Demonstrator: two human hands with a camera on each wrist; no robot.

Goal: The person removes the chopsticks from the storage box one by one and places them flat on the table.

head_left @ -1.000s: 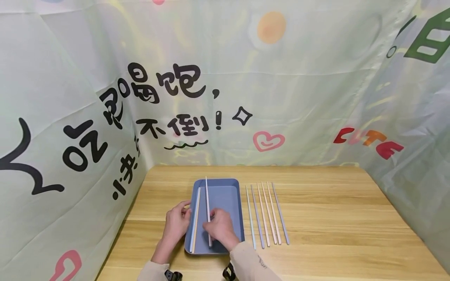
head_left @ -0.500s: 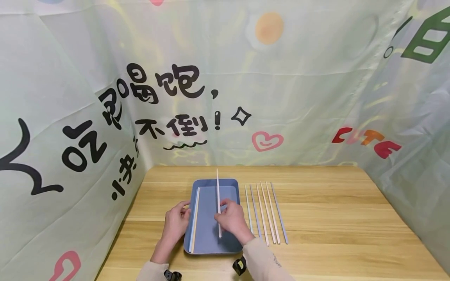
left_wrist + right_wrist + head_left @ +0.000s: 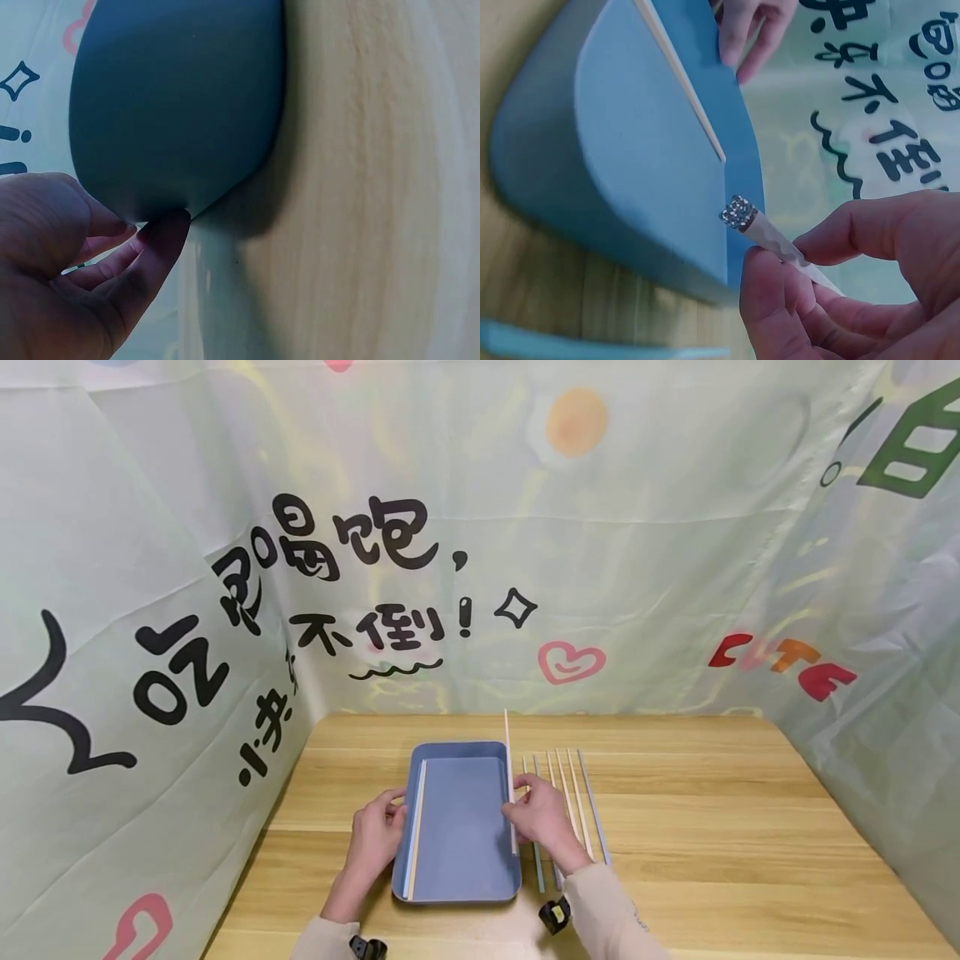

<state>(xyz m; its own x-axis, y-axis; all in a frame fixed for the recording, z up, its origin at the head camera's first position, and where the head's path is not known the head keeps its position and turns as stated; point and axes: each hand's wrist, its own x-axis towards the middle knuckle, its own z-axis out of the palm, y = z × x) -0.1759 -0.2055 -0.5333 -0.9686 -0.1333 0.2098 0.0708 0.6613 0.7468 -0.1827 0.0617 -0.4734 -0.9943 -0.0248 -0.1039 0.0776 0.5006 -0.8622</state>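
My right hand (image 3: 543, 814) pinches a pale pink chopstick (image 3: 510, 777) between thumb and fingers above the tray's right rim. Its thick end has a speckled silver cap, plain in the right wrist view. The left hand (image 3: 378, 831) holds the left rim of a blue rectangular tray (image 3: 461, 900), fingertips against its wall in the left wrist view. Inside the tray, along its left side, lie a light blue chopstick (image 3: 412, 843) and a cream chopstick (image 3: 418, 835), side by side.
Right of the tray, several chopsticks lie in a row on the wooden table (image 3: 712, 827), among them a purple-blue chopstick (image 3: 592, 802); my right hand hides part of them. A printed cloth (image 3: 645, 560) stands around the table's back and sides.
My right hand has moved right with the pink chopstick, from over the tray's middle to its right rim. The left hand stays at the left rim.
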